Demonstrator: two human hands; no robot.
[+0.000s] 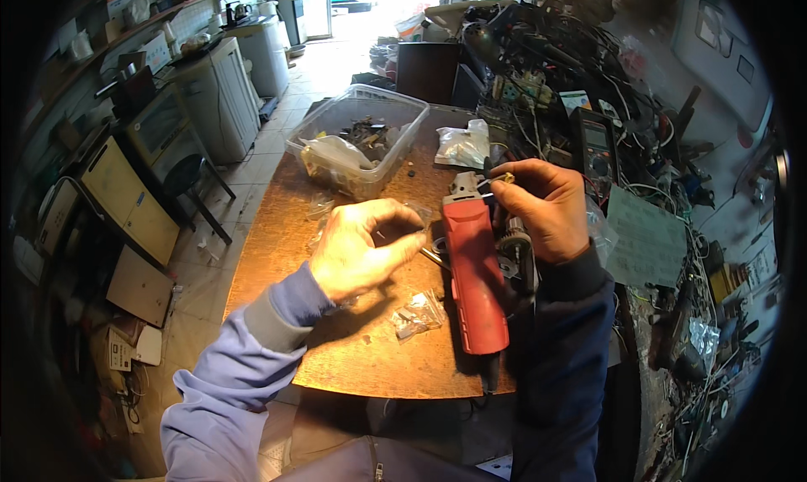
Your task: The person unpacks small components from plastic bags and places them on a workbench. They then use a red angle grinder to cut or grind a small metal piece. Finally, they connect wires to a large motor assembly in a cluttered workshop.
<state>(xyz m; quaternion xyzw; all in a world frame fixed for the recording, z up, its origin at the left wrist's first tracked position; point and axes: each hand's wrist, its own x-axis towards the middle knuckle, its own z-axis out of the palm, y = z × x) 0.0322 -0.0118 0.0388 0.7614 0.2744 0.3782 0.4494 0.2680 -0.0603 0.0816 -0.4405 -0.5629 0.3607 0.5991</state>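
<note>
A red angle grinder (473, 276) lies on the wooden table (269, 314), its metal head pointing away from me. My right hand (546, 209) pinches a small brass-coloured part (508, 179) above the grinder's head. My left hand (366, 242) is left of the grinder, fingers curled with thumb and index slightly apart and nothing visible between them; a metal shaft (439, 258) lies by its thumb. A motor armature (516, 248) sits right of the grinder. A small bag of parts (419, 318) lies below my left hand.
At the back of the table are a clear tub of parts (399, 104) and a white packet (461, 144). To the right are tangled cables and tools, a multimeter (598, 150) and a green sheet (643, 230). A stool (192, 178) and cabinets (126, 196) stand left.
</note>
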